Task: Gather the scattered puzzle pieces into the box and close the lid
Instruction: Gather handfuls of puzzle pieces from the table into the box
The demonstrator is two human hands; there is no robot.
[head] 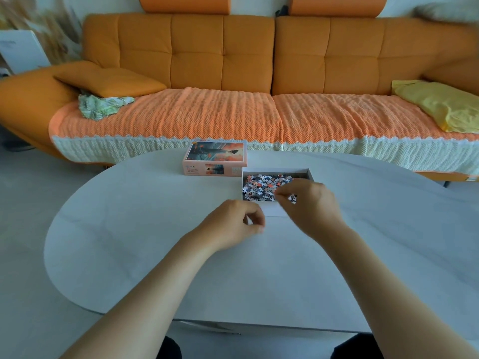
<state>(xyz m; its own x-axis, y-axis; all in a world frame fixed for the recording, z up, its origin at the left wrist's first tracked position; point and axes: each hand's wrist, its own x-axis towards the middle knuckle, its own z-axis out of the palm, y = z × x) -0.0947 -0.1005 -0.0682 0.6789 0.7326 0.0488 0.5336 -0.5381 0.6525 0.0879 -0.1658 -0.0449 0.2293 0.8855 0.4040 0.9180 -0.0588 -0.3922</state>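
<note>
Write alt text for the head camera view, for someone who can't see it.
A person's right hand pinches puzzle pieces over the open box, which is full of pieces, on a white table. The left hand is curled just in front of it; the lid sits at the box's far-left corner, before an orange sofa.

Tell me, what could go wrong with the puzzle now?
The right hand pinches a piece just above the near wall of the box, so it might drop onto the table instead of inside. The puzzle pieces lie heaped in the box and the lid is still off, so a bump could spill them.
</note>
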